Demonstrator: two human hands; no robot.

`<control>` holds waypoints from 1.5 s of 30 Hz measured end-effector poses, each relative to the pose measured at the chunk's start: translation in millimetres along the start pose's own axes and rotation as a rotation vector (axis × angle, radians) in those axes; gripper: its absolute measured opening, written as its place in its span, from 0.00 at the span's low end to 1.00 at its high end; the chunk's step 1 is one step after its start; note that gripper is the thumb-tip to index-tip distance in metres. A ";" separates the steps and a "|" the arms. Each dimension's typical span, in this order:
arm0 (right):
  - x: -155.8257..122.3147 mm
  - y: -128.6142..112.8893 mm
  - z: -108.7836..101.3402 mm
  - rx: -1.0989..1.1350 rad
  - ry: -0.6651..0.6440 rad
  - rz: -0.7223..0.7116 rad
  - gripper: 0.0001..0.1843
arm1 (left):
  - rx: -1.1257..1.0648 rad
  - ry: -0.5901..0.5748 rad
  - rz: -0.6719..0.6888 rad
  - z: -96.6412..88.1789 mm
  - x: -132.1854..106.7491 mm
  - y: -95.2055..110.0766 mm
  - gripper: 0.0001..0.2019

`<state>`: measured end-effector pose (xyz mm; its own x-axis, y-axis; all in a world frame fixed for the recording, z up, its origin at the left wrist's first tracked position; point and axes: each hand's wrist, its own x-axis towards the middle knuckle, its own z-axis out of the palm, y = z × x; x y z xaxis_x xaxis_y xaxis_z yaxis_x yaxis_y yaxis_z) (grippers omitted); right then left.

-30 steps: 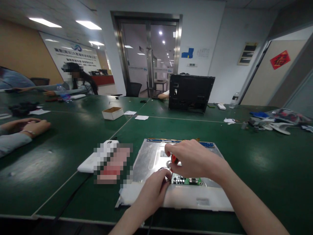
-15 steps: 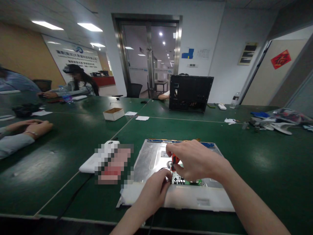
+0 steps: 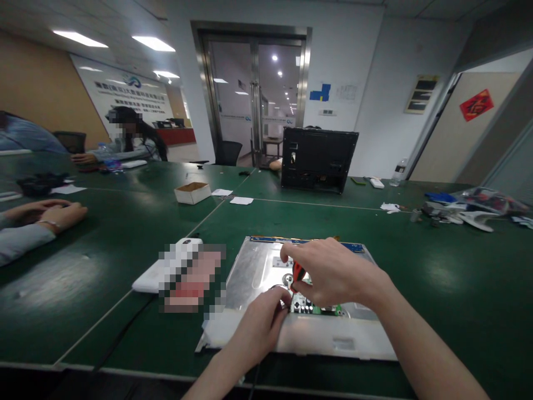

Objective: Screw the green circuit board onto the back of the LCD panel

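A silver metal display panel (image 3: 245, 278) lies flat on the table in front of me, with a green circuit board (image 3: 306, 307) on its back and a blue strip along its far edge. My right hand (image 3: 339, 272) is closed around a red and black screwdriver (image 3: 297, 272), held roughly upright over the board's left end. Beside the screwdriver's tip, my left hand (image 3: 268, 316) has its fingertips pressed together at the board's edge. Whatever those fingers hold is hidden. The screwdriver's tip is too small to make out clearly.
A white power bank-like block (image 3: 166, 272) with a black cable lies left of the panel, beside a pixelated reddish thing. Farther off stand an open box (image 3: 192, 193) and a black monitor casing (image 3: 318, 158). Another person's hands (image 3: 62, 215) rest at the left. Loose parts lie right.
The view has shifted slightly. Both hands keep nearly the same place on the panel, with the screwdriver still in the right one. The black monitor casing at the back has shifted slightly left.
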<state>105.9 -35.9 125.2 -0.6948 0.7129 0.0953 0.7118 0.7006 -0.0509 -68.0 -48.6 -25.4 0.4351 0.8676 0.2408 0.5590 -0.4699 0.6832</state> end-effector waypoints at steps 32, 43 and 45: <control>3.0 -3.4 2.4 -0.062 0.007 0.115 0.14 | 0.009 -0.022 -0.048 -0.9 4.3 1.3 0.09; 1.3 -3.6 0.6 -0.031 0.023 0.051 0.13 | 0.023 -0.018 -0.026 0.0 4.3 -0.3 0.07; 3.4 -3.4 2.4 -0.066 0.025 0.100 0.15 | 0.029 -0.022 -0.027 -0.2 4.4 0.6 0.08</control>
<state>101.0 -35.8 123.3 -0.6177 0.7775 0.1181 0.7833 0.6216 0.0039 -65.9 -45.0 -23.8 0.4350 0.8764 0.2068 0.5908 -0.4511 0.6690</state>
